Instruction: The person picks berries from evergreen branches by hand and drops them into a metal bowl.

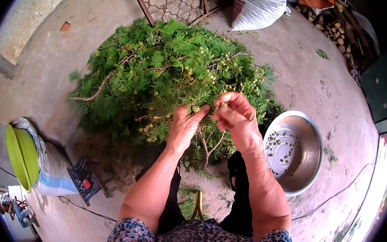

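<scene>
A large heap of green conifer branches (161, 68) lies on the floor in front of me. At its near edge my left hand (186, 122) is closed on a sprig with a small green cone (196, 109) between thumb and fingers. Just to the right, my right hand (239, 120) pinches a small pale green cone (224, 105) at its fingertips. The hands are close together but apart. Below them a bare forked stem (207, 151) sticks out of the heap. Beside my right forearm stands a metal basin (310, 169) with many small green cones scattered on its bottom.
A lime-green plastic tub (20, 157) leans by a stuffed sack (51, 169) at left, near a dark plastic stool (84, 180). At the back are a metal grille (166, 0), a white sack (259, 10) and stacked firewood (336, 34). A cable (337, 196) crosses the floor at right.
</scene>
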`<control>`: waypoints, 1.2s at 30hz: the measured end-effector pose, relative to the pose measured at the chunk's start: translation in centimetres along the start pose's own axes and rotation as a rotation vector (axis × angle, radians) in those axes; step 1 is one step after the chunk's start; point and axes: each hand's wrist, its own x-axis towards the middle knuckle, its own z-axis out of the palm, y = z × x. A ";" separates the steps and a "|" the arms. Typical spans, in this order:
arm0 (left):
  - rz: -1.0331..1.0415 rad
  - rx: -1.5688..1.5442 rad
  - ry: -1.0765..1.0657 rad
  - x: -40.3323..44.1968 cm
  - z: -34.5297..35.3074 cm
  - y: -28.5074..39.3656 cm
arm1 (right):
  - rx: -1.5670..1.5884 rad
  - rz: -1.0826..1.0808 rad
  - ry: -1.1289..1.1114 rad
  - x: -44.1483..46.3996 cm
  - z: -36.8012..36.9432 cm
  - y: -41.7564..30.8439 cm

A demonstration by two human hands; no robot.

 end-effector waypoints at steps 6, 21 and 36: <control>0.092 0.519 -0.164 -0.1 -0.9 -0.7 | -0.717 -0.384 -0.057 -0.1 0.7 2.1; 0.223 0.767 -0.307 -0.4 -2.0 -0.1 | -0.118 0.251 -0.106 0.2 -1.2 2.3; 0.080 1.019 -0.426 -0.8 -3.0 -0.5 | -0.376 0.177 -0.151 -0.6 -0.1 2.4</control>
